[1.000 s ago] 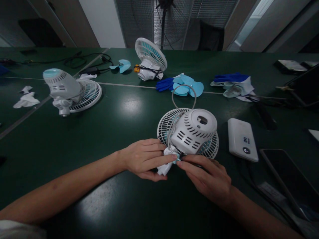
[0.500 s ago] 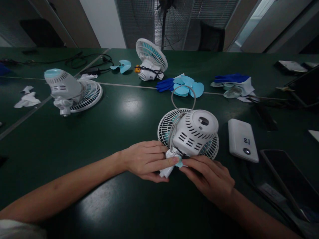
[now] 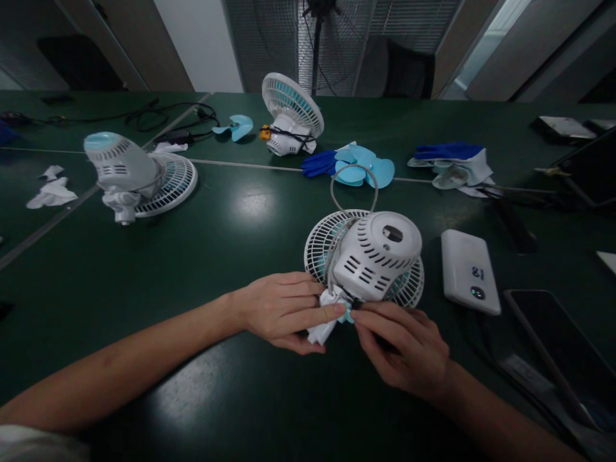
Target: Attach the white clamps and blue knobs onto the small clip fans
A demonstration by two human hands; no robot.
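Observation:
A small white fan (image 3: 368, 256) lies face down in front of me, its motor housing up and its round grille against the table. My left hand (image 3: 289, 311) is closed around the white bracket (image 3: 323, 330) at the fan's near side, with its index finger laid along it. A light blue knob (image 3: 345, 313) sits on that joint. My right hand (image 3: 407, 346) has its fingertips at the knob's right edge, closed in a pinch; the far fingers are partly hidden. A grey cord (image 3: 353, 167) loops up behind the housing.
Another white fan (image 3: 128, 170) lies face down at left; a third fan (image 3: 291, 119) stands at the back. Light blue blades (image 3: 363, 165), blue gloves (image 3: 450, 167) and a smaller blade (image 3: 235, 128) lie beyond. At right are a white power bank (image 3: 469, 273) and a phone (image 3: 561, 346).
My right hand's thumb and fingertips have shifted slightly to the right, and more of the light blue knob shows. My left hand and the fan stay in place.

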